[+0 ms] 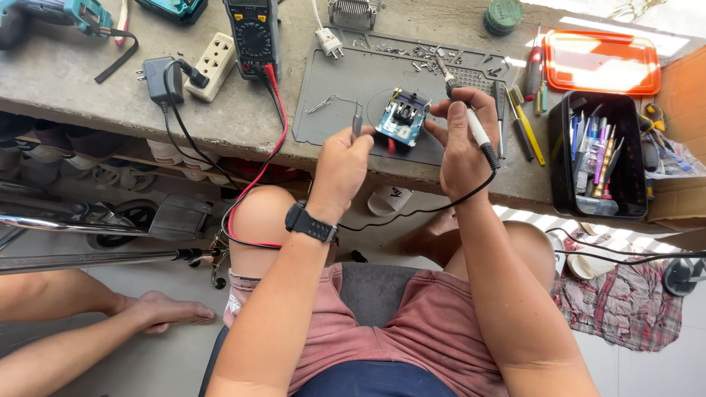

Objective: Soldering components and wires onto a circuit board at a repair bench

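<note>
Concrete bench, grey and cluttered, with a tiled floor below it; I log from the near edge outward.

Nearest: the person's bare knees sit under the bench lip, and the black cable [441, 207] of the soldering iron drapes just above them. Risk 1, in my judgement: a snag of that cable on a knee could jerk the iron.

Left hand [340, 167], with a black watch [312, 223] on its wrist, is closed around a thin metal tool [357, 121], probably tweezers, tip pointing up beside the board. Right hand [457, 143] does two jobs: thumb and fingers pinch the small blue circuit board [402, 117], held in the air just above the grey silicone mat [346, 88], while the same hand clamps the white-handled soldering iron [463, 103], tip pointing far and left.

Risk 2: with one hand gripping both, I judge the hold on the board weak; it could tilt or drop onto the mat. Risk 3: the iron's tip, if hot, lies close to the fingers and the board's edge.

Farther: loose screws [401, 51] on the mat's far part could scatter if the board falls. Multimeter [254, 33] stands far left, its red lead [273, 140] trailing over the bench edge toward the knee; another snag point. Black tool bin [597, 154] at right, well apart.

Another person's foot [165, 309] rests on the floor at near left.
</note>
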